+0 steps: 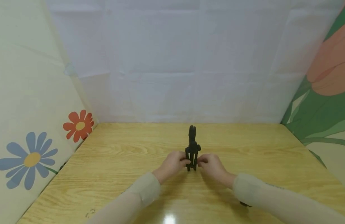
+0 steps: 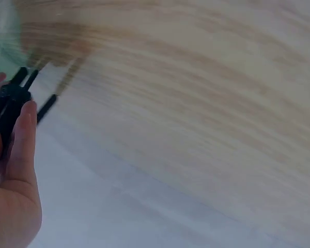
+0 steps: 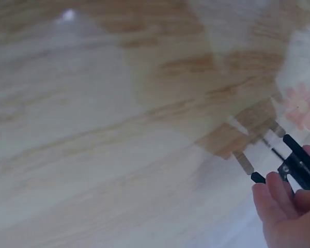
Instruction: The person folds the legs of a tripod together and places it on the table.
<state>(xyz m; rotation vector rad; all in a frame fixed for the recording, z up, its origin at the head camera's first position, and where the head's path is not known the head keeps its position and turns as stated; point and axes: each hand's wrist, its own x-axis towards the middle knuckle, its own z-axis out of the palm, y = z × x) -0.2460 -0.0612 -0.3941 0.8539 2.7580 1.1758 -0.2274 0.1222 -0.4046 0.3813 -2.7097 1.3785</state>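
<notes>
A small black tripod (image 1: pixel 192 147) stands upright near the middle of the table, its legs drawn fairly close together and a narrow head on top. My left hand (image 1: pixel 173 165) holds it low on the left side, thumb across the front of a leg. On the opposite side, my right hand (image 1: pixel 214 168) pinches at the right leg with thumb and fingertips. The left wrist view has the tripod (image 2: pixel 13 111) between thumb and fingers, leg tips reflected in the tabletop. In the right wrist view, fingertips (image 3: pixel 275 188) lie against a tripod leg beside the central hub.
The glossy wood-grain table (image 1: pixel 119 149) extends around both hands. A white cloth backdrop (image 1: pixel 161 62) hangs along its far edge. Flower-printed panels flank it, with a blue flower (image 1: pixel 32 159) and a red flower (image 1: pixel 79 125) at left and green leaves (image 1: pixel 326 115) at right.
</notes>
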